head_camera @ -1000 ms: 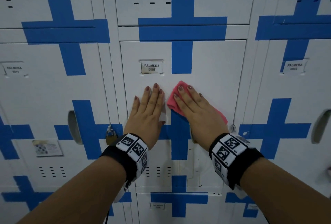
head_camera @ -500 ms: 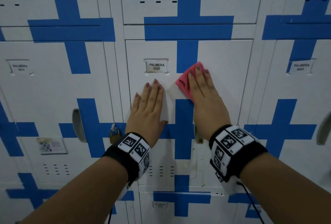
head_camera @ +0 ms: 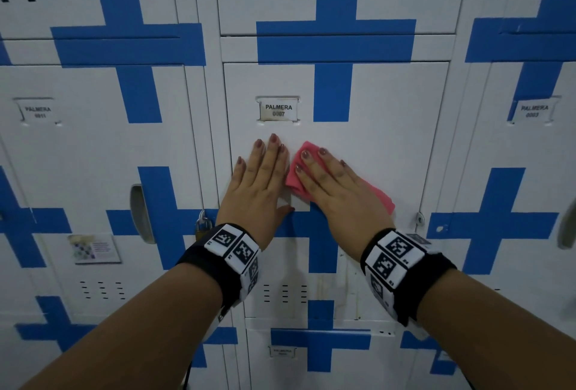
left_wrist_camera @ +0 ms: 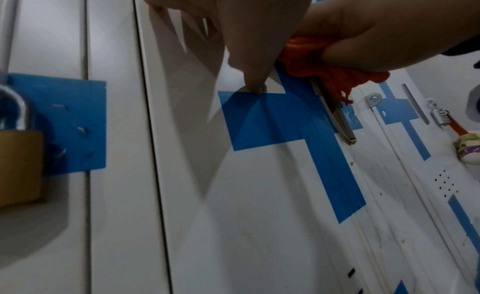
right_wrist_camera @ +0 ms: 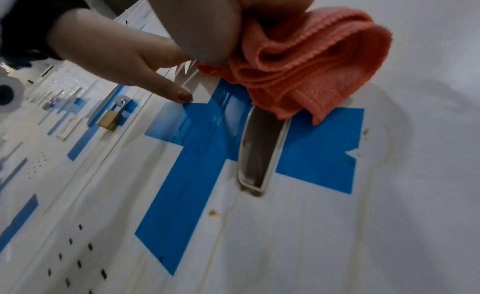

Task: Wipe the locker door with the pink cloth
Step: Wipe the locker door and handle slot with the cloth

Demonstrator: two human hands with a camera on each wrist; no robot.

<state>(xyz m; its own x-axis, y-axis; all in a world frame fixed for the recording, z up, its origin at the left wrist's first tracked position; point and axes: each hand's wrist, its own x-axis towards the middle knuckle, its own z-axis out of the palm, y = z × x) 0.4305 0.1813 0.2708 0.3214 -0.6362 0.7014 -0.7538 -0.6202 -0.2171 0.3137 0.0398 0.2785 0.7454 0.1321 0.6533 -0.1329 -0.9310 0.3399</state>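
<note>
The white locker door (head_camera: 389, 146) labelled 0007 carries a blue cross. My left hand (head_camera: 265, 171) lies flat on its left side with straight fingers, holding nothing. Just to its right, my right hand (head_camera: 324, 177) presses the folded pink cloth (head_camera: 294, 179) against the door with straight fingers. One cloth end pokes out past my fingertips and the other past the palm's right side. In the right wrist view the cloth (right_wrist_camera: 311, 62) bunches under the palm, above the recessed handle (right_wrist_camera: 262, 150). The left wrist view shows the cloth (left_wrist_camera: 324, 72) under that hand.
A brass padlock (head_camera: 202, 226) hangs on the locker to the left, close to my left wrist. A metal hasp (head_camera: 420, 218) sits at the door's right edge. More white and blue lockers surround the door. Rust-coloured stains (right_wrist_camera: 213, 213) mark its lower part.
My right hand swept the cloth up and right to the blue stripe half a second ago, then came back down and left beside my left hand. The left hand stayed planted on the door.
</note>
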